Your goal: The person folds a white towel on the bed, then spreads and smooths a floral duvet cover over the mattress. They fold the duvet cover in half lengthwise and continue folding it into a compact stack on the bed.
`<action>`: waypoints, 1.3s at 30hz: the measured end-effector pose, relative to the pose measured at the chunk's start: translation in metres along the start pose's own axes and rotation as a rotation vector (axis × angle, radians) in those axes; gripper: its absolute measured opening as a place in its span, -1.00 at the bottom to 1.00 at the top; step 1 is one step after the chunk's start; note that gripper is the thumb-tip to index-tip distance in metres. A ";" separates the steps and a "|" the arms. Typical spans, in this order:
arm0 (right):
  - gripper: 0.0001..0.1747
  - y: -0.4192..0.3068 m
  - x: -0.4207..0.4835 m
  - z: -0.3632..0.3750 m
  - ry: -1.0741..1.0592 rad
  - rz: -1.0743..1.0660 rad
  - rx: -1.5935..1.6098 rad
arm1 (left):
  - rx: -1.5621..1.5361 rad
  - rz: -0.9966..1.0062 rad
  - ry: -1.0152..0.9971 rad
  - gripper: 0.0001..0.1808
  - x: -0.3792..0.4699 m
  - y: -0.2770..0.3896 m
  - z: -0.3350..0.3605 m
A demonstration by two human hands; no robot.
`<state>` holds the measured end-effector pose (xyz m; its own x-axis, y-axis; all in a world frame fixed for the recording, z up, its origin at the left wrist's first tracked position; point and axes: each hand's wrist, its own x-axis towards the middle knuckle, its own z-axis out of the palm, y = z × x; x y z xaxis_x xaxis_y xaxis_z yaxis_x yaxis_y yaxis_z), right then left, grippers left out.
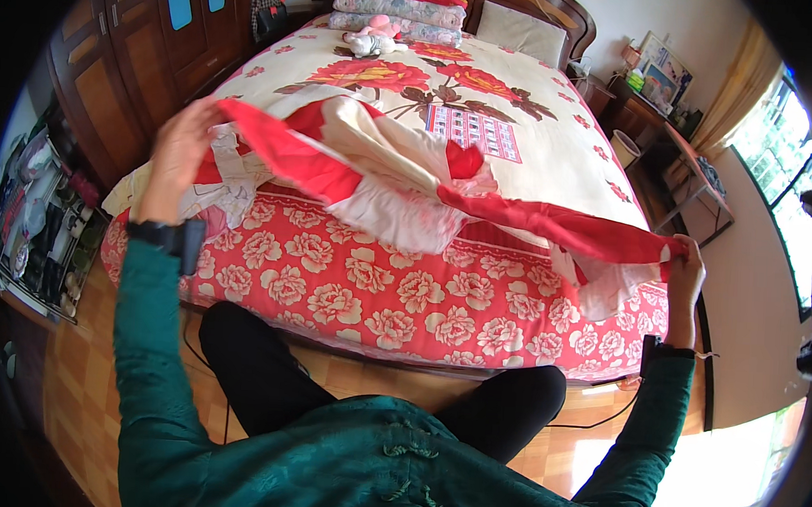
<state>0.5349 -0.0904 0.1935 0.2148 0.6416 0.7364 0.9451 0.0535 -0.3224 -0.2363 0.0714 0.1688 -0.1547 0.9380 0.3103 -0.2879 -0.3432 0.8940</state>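
Note:
A red and white cloth garment (399, 172) stretches in loose folds between my two hands, above the foot of a bed (370, 286). My left hand (183, 148), raised and slightly blurred, grips one red end of it at the left. Out at the right, my right hand (686, 269) grips the other red end. The middle sags, with a cream part folded upward and a white part hanging down. Beneath the left end lies another pale cloth (228, 195) with some pink on it. Whether that cloth joins the garment, I cannot tell.
A printed sheet (474, 131) lies on the flowered bedspread. A plush toy (374, 38), folded quilts (396, 16) and a pillow (521, 31) are towards the headboard. Wooden wardrobes (125, 71) and a loaded shoe rack (47, 231) stand left; a bin (623, 149) and a table (698, 168) stand right.

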 end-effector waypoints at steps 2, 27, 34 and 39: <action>-0.72 -0.006 -0.014 -0.009 -0.090 -0.056 0.100 | 0.097 -0.040 0.023 -0.66 -0.039 0.038 -0.035; -0.27 -0.005 -0.083 0.113 -0.921 0.291 0.145 | 1.354 -0.287 -1.097 -0.22 -0.040 -0.136 0.096; -0.66 -0.009 -0.090 0.095 -0.644 0.170 0.126 | 1.054 0.078 -0.984 -0.71 -0.055 -0.081 0.064; -0.67 -0.025 -0.100 0.056 -0.509 0.177 0.123 | 0.983 -0.092 -0.688 -0.72 -0.076 0.019 0.035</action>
<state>0.4759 -0.1134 0.0944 0.1923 0.9363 0.2938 0.8631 -0.0189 -0.5047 -0.1967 -0.0044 0.1739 0.4514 0.8894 0.0720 0.6189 -0.3702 0.6928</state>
